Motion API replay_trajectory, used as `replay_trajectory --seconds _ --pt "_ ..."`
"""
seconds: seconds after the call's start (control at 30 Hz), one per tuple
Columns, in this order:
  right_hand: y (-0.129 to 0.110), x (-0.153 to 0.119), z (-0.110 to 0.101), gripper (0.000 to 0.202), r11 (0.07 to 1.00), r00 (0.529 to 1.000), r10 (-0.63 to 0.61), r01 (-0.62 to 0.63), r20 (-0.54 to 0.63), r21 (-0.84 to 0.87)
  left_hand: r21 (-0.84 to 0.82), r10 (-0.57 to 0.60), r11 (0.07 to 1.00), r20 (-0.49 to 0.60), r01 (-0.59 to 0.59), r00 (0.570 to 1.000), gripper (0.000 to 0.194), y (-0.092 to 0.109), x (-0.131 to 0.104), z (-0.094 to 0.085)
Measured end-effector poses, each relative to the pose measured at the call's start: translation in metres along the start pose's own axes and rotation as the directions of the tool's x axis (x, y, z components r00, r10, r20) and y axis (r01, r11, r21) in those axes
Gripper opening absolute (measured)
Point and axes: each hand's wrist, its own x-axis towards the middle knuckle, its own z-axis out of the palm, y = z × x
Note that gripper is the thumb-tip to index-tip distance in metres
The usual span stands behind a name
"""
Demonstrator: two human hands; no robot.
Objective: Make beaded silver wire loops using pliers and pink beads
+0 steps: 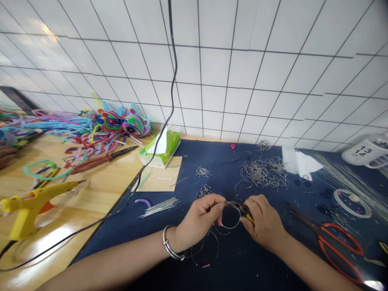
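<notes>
My left hand (198,222), with a silver bangle (169,244) at the wrist, pinches a thin wire loop (232,227) with pink on its near side. My right hand (264,221) is closed round small pliers (249,216) with a yellow-and-black handle. The pliers' jaws point left and meet the loop by my left fingertips; their exact grip is hidden. Below my hands, another wire ring with pink beads (206,265) lies on the dark blue cloth (242,266). Just beyond my left hand sits a small heap of bent wires (203,191).
A tangled wire pile (262,173) lies ahead. Orange-handled scissors (341,242), a round bead dish (352,203) and a white mug (365,151) are rightward. Leftward are a tissue pack (171,147), a yellow glue gun (33,206), a black cable (173,81) and another person's hand (6,155).
</notes>
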Motion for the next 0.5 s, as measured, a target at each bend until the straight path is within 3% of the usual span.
replay_trajectory --seconds 0.5 --pt "0.0031 -0.007 0.0014 0.024 1.0 1.0 -0.02 0.02 0.017 -0.009 -0.143 -0.073 0.986 0.065 0.082 0.995 0.017 -0.001 -0.0037 0.0065"
